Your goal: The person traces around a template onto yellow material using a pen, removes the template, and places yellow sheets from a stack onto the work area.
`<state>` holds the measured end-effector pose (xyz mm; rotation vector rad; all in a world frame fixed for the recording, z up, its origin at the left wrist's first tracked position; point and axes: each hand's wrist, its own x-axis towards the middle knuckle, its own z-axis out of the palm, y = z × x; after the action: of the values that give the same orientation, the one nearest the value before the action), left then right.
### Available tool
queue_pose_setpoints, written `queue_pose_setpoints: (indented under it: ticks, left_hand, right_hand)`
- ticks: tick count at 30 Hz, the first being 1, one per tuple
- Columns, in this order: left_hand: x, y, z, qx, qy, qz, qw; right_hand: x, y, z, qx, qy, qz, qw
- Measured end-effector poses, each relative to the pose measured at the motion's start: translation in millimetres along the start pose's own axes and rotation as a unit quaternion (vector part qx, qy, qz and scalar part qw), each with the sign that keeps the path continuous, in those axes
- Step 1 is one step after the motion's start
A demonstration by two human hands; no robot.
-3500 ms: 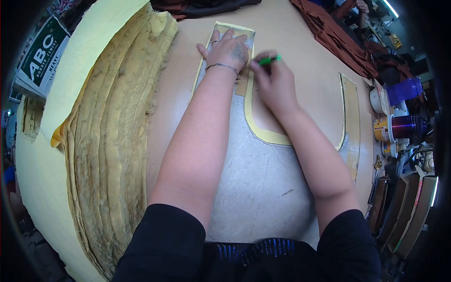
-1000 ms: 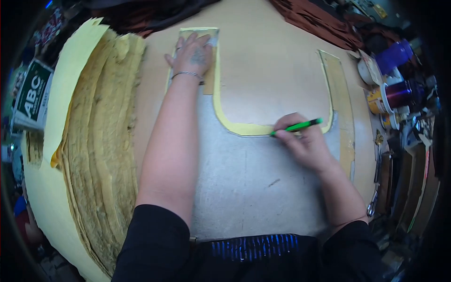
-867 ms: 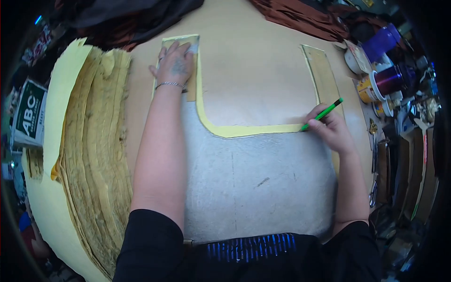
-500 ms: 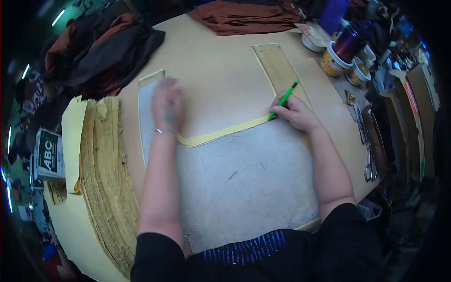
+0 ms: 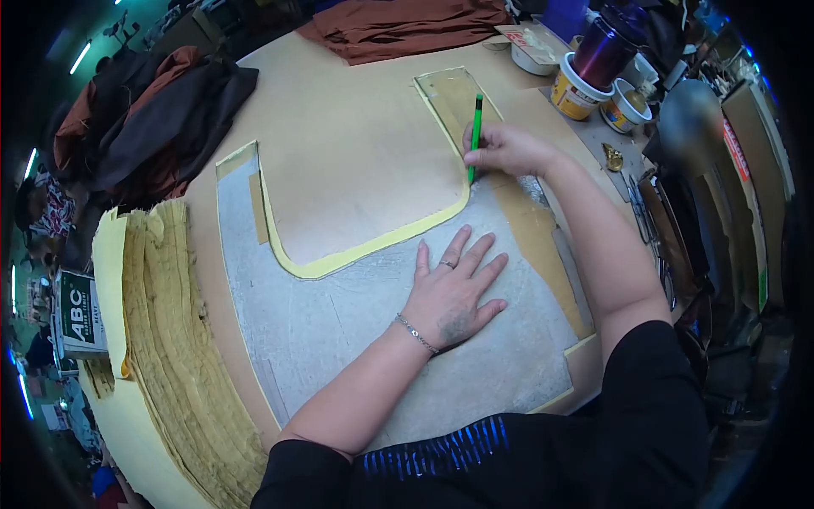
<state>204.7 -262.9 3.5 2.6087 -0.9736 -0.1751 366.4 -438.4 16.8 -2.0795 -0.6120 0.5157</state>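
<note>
A large grey U-shaped pattern sheet (image 5: 381, 339), patched with brown tape strips, lies over a yellow sheet (image 5: 356, 257) whose edge shows along the inner curve. My left hand (image 5: 454, 293), with a ring and a bracelet, rests flat on the pattern, fingers spread. Between the fingers of my right hand (image 5: 509, 150) is a green pencil (image 5: 476, 136), held almost upright. Its tip meets the inner edge of the pattern where the curve turns into the right arm.
Stacked yellow sheets (image 5: 170, 322) stand at the left beside an ABC tin (image 5: 79, 312). Dark and rust-coloured cloth (image 5: 153, 119) is heaped at the back left, with folded brown cloth (image 5: 407, 30) behind. At the right are tubs (image 5: 577, 93), a purple bottle (image 5: 606, 51) and scissors (image 5: 640, 212).
My left hand has come down from the pattern's left arm onto its middle. My right hand has slid the pencil along the edge, up and slightly left in view. The view has shifted.
</note>
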Motion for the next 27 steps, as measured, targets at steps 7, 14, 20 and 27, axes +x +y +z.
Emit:
queue_pose_setpoints:
  ticks: [7,14,20,27]
  left_hand:
    - [1.3,-1.3,-3.1,-0.019,-0.002,-0.001,1.0]
    - [4.4,-2.3,-5.9,-0.02,-0.013,-0.003,1.0]
    - [13.6,-16.7,-6.1,-0.107,0.055,-0.036,0.992]
    - [148.0,-86.1,-31.4,-0.004,0.203,-0.069,0.977]
  right_hand:
    - [82.7,2.6,-39.6,0.006,0.022,0.05,0.998]
    - [159.0,34.9,-48.7,0.101,0.247,-0.024,0.964]
    - [156.8,54.0,-41.4,0.268,0.399,-0.092,0.872]
    - [174.4,70.9,-39.9,0.099,0.424,-0.044,0.899]
